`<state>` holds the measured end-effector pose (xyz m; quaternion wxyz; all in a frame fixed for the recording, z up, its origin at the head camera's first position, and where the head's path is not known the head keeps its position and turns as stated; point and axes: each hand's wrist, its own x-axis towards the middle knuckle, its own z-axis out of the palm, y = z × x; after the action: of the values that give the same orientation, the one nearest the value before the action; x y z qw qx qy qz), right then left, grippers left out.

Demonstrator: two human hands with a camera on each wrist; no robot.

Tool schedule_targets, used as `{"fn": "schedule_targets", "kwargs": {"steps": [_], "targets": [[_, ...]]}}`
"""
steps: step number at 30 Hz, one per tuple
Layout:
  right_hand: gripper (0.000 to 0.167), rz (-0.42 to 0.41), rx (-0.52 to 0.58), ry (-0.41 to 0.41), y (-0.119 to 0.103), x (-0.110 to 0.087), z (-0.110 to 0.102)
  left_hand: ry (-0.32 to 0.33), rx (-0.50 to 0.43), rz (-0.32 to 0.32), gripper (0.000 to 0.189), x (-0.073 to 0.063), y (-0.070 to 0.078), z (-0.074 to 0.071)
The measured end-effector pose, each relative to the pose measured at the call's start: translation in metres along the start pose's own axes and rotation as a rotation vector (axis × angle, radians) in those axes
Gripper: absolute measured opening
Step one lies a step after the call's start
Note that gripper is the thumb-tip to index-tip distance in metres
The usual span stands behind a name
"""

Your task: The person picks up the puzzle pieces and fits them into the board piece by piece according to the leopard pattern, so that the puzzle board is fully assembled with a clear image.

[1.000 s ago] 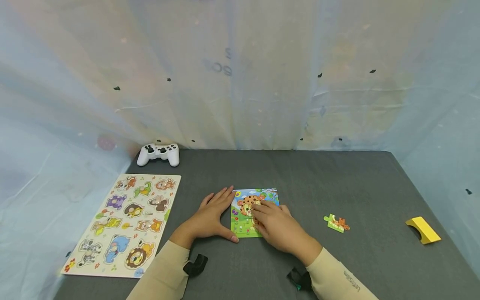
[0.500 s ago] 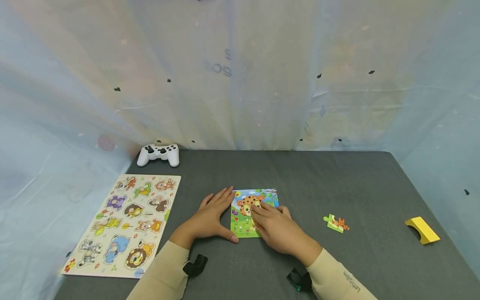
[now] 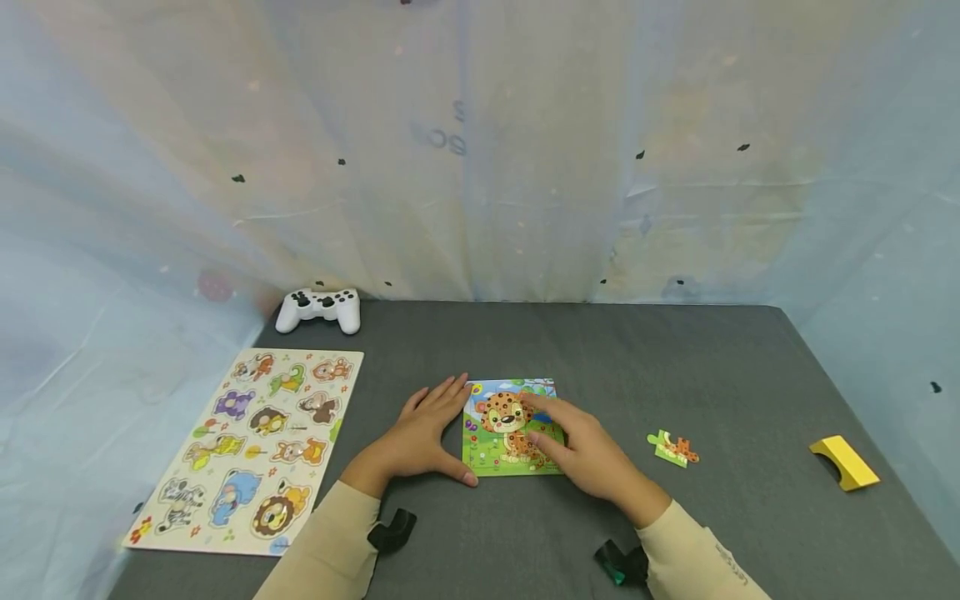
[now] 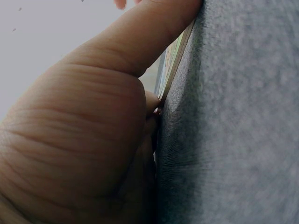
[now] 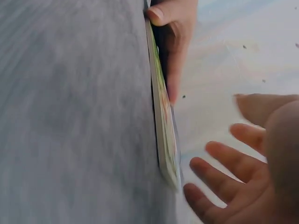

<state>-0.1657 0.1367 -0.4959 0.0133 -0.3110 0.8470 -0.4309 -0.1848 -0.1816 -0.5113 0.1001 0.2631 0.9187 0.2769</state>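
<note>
A square jigsaw puzzle (image 3: 491,458) with a cartoon leopard on green grass lies flat in the middle of the table. My left hand (image 3: 420,442) rests along its left side, fingers extended to the upper left corner and thumb at the lower left one. In the left wrist view the thumb (image 4: 140,32) overlaps the puzzle's edge. My right hand (image 3: 588,450) is over the puzzle's right part and covers some of it in the head view. The right wrist view shows that hand's fingers (image 5: 224,182) spread and holding nothing, apart from the board.
Joined loose puzzle pieces (image 3: 672,447), green and orange, lie to the right. A yellow arch block (image 3: 846,462) sits farther right. On the left are a large animal peg board (image 3: 300,379) and, behind it, a white game controller (image 3: 318,310). A pale curtain (image 3: 525,167) hangs behind the table.
My right hand has lifted off the leopard and shifted right, with its fingers spreading, so more of the picture shows. My left hand has stayed in place.
</note>
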Motion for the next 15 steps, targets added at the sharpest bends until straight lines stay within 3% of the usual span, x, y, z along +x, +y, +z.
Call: {"fn": "schedule_targets", "kwargs": {"steps": [6,10,15], "targets": [[0.046,-0.009,0.269,0.120,0.015,-0.011,-0.017,-0.003,-0.007,-0.003,0.143,0.000,0.001,-0.001],[0.043,-0.008,0.430,0.133,0.028,-0.021,-0.031,-0.007,-0.006,-0.001,0.143,0.000,0.002,-0.001],[0.057,-0.020,0.579,0.106,0.038,-0.036,-0.052,-0.008,0.001,-0.001,0.143,0.000,0.002,-0.002]]}}
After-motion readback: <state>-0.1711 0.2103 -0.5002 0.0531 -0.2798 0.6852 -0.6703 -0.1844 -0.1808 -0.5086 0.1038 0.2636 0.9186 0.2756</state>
